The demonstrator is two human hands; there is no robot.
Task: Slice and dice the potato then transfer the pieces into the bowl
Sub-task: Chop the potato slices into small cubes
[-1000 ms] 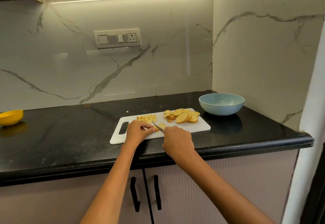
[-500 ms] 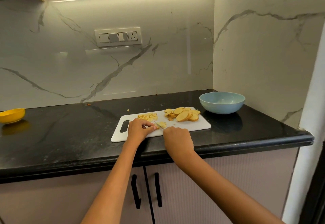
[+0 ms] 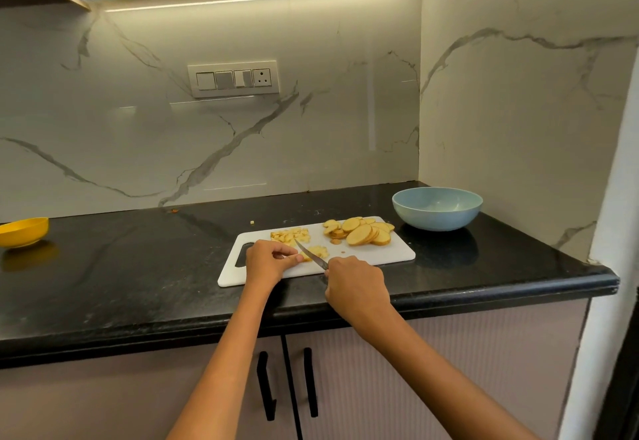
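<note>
Knife (image 3: 310, 254) sits gripped in my right hand (image 3: 356, 282); beside its blade, my left hand (image 3: 268, 260) curls, pinning a potato piece (image 3: 318, 251).

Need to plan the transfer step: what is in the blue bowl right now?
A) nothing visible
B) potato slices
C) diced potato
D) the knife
A: the blue bowl shows only its bare inside, while the potato slices and diced pieces all lie on the cutting board, and the right hand holds the knife.
</note>
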